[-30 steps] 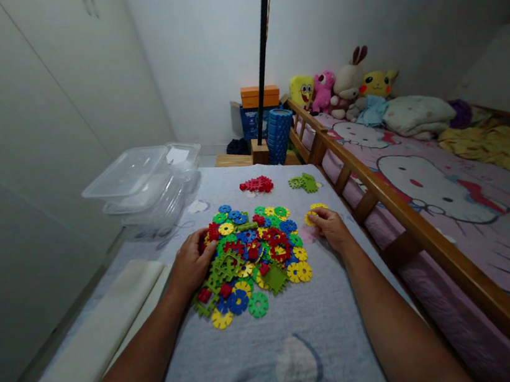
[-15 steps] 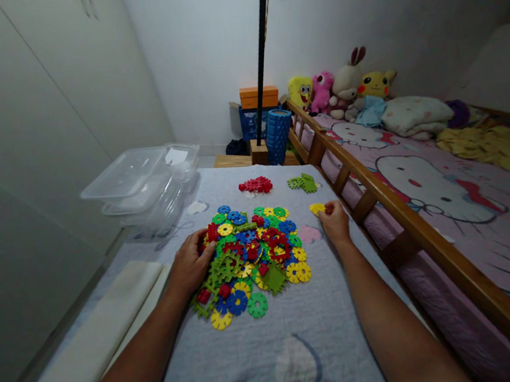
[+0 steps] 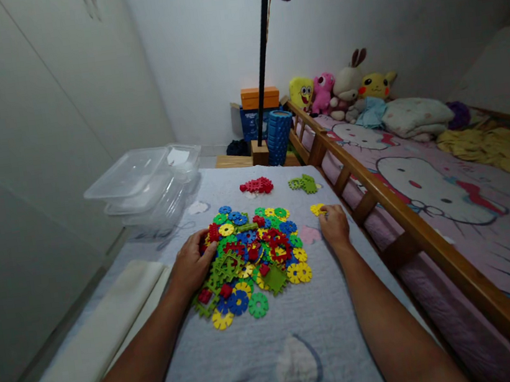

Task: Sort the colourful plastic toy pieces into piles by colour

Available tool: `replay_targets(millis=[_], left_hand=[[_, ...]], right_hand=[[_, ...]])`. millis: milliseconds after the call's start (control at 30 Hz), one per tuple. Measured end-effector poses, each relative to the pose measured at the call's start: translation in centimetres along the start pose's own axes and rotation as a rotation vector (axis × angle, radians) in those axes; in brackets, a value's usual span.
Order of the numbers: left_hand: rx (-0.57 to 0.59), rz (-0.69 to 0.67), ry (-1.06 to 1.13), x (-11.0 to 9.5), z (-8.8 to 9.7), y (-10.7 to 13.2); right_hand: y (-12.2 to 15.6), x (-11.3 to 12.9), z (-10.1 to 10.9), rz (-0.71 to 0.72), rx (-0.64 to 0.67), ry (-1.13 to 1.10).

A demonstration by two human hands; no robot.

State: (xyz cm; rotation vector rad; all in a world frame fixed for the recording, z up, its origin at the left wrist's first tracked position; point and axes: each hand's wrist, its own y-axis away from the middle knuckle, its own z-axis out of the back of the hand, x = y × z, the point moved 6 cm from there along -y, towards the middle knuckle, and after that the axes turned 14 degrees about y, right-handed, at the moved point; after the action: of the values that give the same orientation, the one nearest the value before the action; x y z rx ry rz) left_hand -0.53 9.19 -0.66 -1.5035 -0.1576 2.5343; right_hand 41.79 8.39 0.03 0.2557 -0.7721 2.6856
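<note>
"Grey cloth (image 3: pixel 267 352) covers the whole table, and everything sits on it?"

"Yes. The biggest things are the clear plastic boxes (image 3: pixel 141 184), stacked at the far left corner. No pieces show in them."

"And the toy pieces?"

"Most lie in one mixed pile (image 3: pixel 254 254) in the middle: red, blue, green and yellow discs and squares, all jumbled. Beyond it, well apart, is a small red heap (image 3: pixel 257 185), and just to its right a small green heap (image 3: pixel 303 183)."

"So how much looks sorted?"

"Little, I'd judge. Two small one-colour heaps and a start on yellow; the bulk is in the pile, and no blue heap shows."

"The hands?"

"The left hand (image 3: pixel 194 265) rests on the pile's left edge, fingers curled over the pieces; I cannot tell whether it pinches one. The right hand (image 3: pixel 333 226) is right of the pile, near the wooden bed rail (image 3: pixel 377 190), fingers bent."

"Holding something?"

"Its fingertips touch the yellow pieces (image 3: pixel 317 209) lying on the cloth. Gripped or let go, I cannot tell."
</note>
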Motion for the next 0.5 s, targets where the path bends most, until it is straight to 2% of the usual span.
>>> replay_targets(millis=[133,300,433,500], left_hand=[[-0.007,0.002,0.0,-0.1,0.0,0.0],[-0.008,0.002,-0.005,-0.1,0.0,0.1],[-0.011,0.011,-0.003,-0.1,0.0,0.1],[-0.01,0.01,-0.002,-0.1,0.0,0.1]], right_hand=[[0.5,2.9,0.0,0.195,0.069,-0.067],[2.3,7.0,-1.3,0.365,0.267,-0.085],[3.3,8.6,-2.2,0.434,0.404,-0.07],[3.4,8.8,-2.3,0.448,0.426,-0.063]])
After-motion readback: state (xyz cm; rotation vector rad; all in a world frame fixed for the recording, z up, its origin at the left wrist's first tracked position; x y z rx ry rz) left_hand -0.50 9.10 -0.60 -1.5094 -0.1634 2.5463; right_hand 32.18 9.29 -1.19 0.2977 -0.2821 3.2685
